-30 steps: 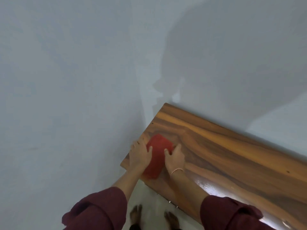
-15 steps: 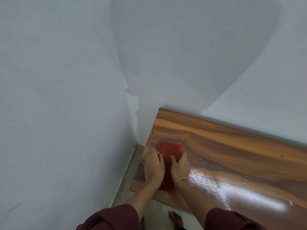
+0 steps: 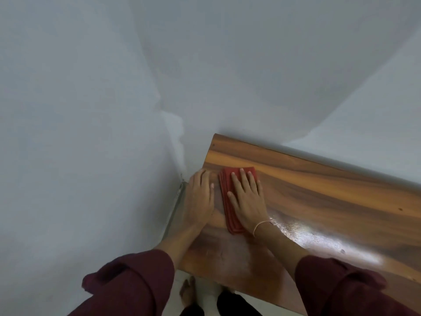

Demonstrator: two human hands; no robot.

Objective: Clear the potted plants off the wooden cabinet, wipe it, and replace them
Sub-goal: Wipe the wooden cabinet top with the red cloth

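Observation:
The wooden cabinet top (image 3: 330, 201) runs from the room corner toward the lower right, with no potted plants in view. A folded red cloth (image 3: 225, 192) lies near its left end. My right hand (image 3: 247, 199) presses flat on the cloth with straight fingers. My left hand (image 3: 200, 197) rests just left of the cloth at the cabinet's left edge; its fingers lie flat on the wood and curve a little over the edge. Both arms wear dark red sleeves.
Pale walls (image 3: 79, 133) meet in a corner right behind the cabinet's left end, leaving a narrow gap (image 3: 175, 206) beside it. A glossy wet-looking patch (image 3: 319, 238) shines on the wood at the right. My bare feet (image 3: 186, 290) stand on the light floor below.
The cloth has slid toward the back of the cabinet under my right hand. My left hand has come off the cloth and now lies beside it at the edge.

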